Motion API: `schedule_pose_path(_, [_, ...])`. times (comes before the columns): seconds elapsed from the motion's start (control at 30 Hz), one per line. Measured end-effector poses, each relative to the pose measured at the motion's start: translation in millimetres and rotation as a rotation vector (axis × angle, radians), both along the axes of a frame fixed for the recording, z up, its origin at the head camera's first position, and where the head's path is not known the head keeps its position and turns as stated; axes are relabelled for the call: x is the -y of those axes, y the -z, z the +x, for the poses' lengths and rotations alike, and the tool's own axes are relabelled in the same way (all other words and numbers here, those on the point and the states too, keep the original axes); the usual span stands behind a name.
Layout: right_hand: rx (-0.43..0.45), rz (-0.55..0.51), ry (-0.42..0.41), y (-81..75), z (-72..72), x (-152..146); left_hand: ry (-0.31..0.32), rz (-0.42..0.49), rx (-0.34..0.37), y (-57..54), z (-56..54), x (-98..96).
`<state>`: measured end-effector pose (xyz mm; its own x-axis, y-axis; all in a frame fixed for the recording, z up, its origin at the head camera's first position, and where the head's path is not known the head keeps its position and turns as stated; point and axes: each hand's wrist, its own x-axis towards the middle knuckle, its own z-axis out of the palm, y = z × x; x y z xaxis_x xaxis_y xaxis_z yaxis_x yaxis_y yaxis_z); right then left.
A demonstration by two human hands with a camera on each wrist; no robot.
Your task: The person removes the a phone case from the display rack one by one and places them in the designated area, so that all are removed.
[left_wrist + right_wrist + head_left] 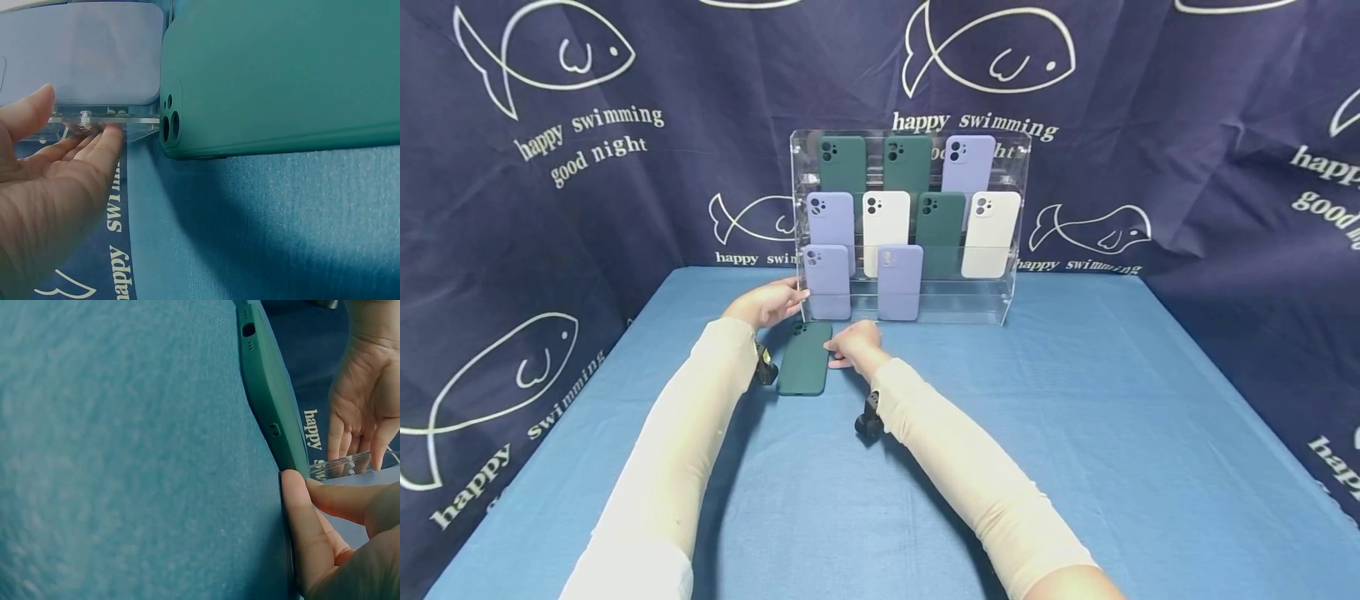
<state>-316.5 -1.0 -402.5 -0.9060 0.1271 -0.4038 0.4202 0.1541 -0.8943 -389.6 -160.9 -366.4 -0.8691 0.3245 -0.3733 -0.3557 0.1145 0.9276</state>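
Note:
A clear acrylic display stand (958, 310) stands at the back of the table. My left hand (775, 303) grips its left side panel, thumb on one face and fingers on the other, as the left wrist view also shows. My right hand (856, 343) pinches a dark green phone case (805, 363) by its right edge, between thumb and index finger (297, 487). The case is back up, camera holes (170, 125) toward the stand, close over the table in front of the stand's left corner. A lavender phone case (827, 283) sits on the bottom tier near my left hand.
Another lavender case (900, 283) shares the bottom tier. White cases (992, 235), a green case (940, 235) and a lavender one fill the middle tier. Two green cases and a lavender case (967, 167) stand on top. Blue cloth (1075, 400) covers the table; a navy fish-print curtain (722, 125) hangs behind.

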Motion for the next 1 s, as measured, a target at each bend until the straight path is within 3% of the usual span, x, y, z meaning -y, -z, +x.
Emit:
schedule_pose_path(0.43, [-0.035, -0.079, -0.020, -4.1, 11.0, -6, 0.031, -0.015, -0.020, 1.4, 1.2, 0.3])
schedule_pose_path(0.83, [-0.046, -0.123, -0.036, -1.1, 9.3, -9, 0.038, 0.008, -0.029, 4.1, 0.9, 1.7])
schedule_pose_path(1.0, [-0.030, -0.206, -0.051, -2.6, 8.2, -13, 0.035, 0.002, -0.018, 3.4, 1.8, 2.9])
